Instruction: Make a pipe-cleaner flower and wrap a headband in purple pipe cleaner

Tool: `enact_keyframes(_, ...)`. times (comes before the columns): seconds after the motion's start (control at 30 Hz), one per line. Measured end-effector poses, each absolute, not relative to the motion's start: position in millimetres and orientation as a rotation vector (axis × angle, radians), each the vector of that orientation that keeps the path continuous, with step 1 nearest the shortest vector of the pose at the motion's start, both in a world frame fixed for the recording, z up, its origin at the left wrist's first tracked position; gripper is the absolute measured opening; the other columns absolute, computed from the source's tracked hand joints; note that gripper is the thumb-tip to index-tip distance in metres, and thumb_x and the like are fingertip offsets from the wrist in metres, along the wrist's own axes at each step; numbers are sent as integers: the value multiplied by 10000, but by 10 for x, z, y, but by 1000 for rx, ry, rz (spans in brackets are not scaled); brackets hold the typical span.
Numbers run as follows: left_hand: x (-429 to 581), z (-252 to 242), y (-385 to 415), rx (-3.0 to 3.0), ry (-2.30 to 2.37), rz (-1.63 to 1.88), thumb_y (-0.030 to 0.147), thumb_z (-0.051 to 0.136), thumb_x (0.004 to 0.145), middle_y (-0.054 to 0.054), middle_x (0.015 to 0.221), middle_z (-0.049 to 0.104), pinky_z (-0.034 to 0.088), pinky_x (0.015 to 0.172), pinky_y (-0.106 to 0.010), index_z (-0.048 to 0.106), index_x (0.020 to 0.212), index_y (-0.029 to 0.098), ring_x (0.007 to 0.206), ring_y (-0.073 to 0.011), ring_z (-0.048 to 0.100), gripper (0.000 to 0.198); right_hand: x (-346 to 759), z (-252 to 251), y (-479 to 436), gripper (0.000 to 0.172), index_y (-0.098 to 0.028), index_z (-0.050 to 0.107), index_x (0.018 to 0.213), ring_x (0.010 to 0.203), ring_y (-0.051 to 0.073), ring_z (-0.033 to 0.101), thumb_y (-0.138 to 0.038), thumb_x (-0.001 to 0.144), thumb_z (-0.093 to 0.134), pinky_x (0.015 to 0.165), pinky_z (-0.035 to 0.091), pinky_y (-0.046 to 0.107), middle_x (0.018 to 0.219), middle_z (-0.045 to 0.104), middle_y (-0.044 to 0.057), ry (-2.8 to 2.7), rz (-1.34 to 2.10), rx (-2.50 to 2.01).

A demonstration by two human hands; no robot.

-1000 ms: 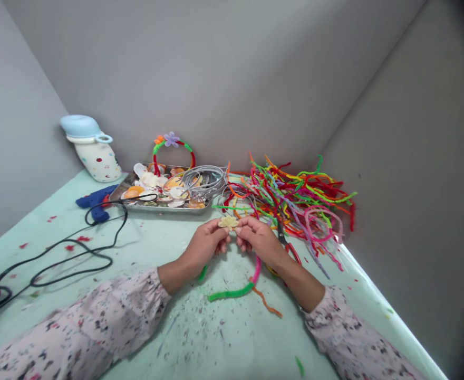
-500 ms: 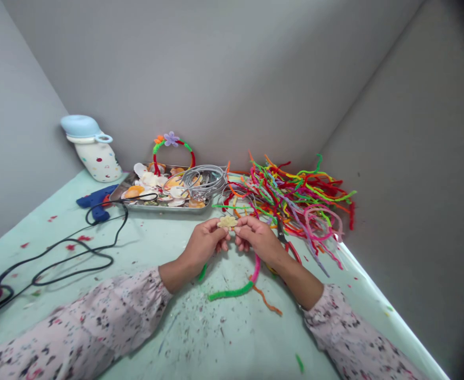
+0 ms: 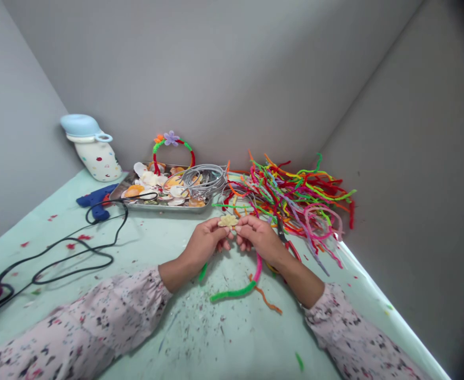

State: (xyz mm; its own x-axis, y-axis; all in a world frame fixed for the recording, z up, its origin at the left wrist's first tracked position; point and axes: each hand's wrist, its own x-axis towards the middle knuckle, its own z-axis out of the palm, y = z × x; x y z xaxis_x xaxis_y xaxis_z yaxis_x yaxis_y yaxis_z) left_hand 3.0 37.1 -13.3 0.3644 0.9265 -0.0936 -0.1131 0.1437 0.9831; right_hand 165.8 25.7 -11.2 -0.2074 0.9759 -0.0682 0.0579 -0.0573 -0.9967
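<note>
plain grey walls (image 3: 216, 79) meet behind a pale green, speckled worktop (image 3: 148, 232). at its centre, the left hand (image 3: 206, 240) and right hand (image 3: 259, 237) nearly meet, each with thumb and fingers pinching one side of a small, pale yellow, flower-shaped piece (image 3: 228, 220), so this two-handed grip is closed on it, raised above the worktop. below the grip curves a fuzzy pink-and-green stem (image 3: 234, 292), partly hidden by the hands, with a thin, wavy orange stem (image 3: 269, 305) beside it. just right of the grip lie scissors with orange-red handles (image 3: 282, 236); beyond them spreads a tangled pile of multicoloured fuzzy stems (image 3: 287, 190). beyond the grip to the left, a shallow metal tray (image 3: 164, 209) holds seashells (image 3: 155, 179) and a coil of grey wire (image 3: 206, 179). farther left is a blue glue gun (image 3: 97, 198).
</note>
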Motion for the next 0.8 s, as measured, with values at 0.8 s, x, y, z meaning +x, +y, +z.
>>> enact_keyframes(0.8,0,-35,399,1187,1021,1036,410,690,702,-19,717,652,397,581,-222,671,782,142,617,-120,530,280,1708,-125,245,168,-172,582,815,421,74,492,-334,775,591,440,403,197,522,562,-57,-1465,1400,-1188)
